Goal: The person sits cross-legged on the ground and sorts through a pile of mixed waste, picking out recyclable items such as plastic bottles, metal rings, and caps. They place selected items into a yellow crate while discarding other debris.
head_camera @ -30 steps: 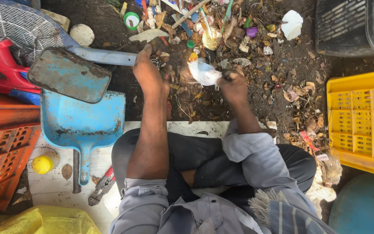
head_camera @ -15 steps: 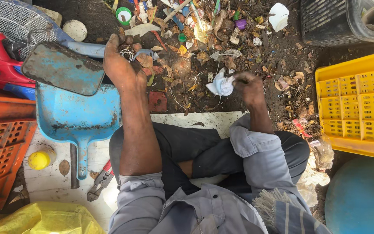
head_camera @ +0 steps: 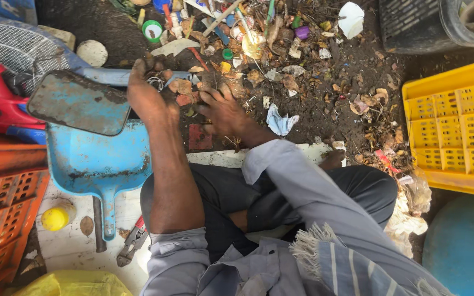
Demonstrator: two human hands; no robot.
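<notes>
The left hand (head_camera: 148,93) grips a clump of dirty scraps (head_camera: 163,77) above the blue dustpan (head_camera: 97,161) — fingers closed on it. The right hand (head_camera: 223,109), fingers spread, presses into scraps on the ground.

Single head-mounted view, aimed steeply downward from above the seated person. It sits close over the lap and arms, facing forward across the littered ground (head_camera: 325,109).
</notes>
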